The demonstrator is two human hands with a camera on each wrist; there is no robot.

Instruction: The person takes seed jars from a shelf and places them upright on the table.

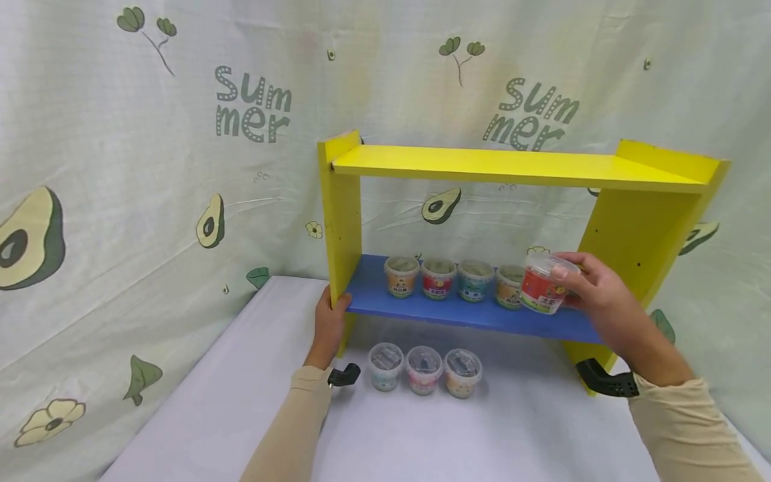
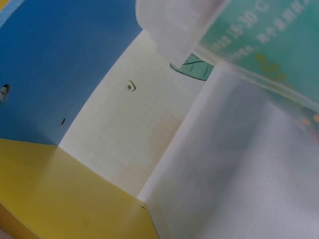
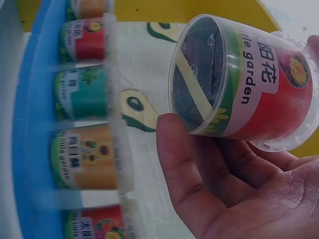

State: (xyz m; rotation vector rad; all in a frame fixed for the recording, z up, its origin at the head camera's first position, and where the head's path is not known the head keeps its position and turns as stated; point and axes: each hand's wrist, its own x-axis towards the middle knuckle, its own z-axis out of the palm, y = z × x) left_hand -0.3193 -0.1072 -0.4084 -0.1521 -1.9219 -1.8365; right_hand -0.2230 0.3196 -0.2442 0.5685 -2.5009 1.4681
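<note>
"Status, left side?"
"My left hand (image 1: pixel 330 324) grips the flat yellow side panel (image 1: pixel 345 227), thumb on its inner side."
"Middle?"
"Row of bright-labelled plastic tubs (image 1: pixel 476 282) on the blue board (image 1: pixel 369 289); three clear tubs (image 1: pixel 424 369) below on the white tabletop (image 1: pixel 512 428)."
"Right?"
"My right hand (image 1: pixel 611 308) pinches a red-labelled clear plastic tub (image 1: pixel 539 289) between thumb and fingers, in front of the row's right end."

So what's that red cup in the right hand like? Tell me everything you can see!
The red cup looks like clear plastic, with a ridged see-through rim. Its wrapped label is mostly red, with a green band near the bottom, a flower picture, Chinese writing and the word "garden". Through the clear base you can see something dark and a pale strip. It's a bit tilted, held by the right hand at the right part of the shelf.
</note>
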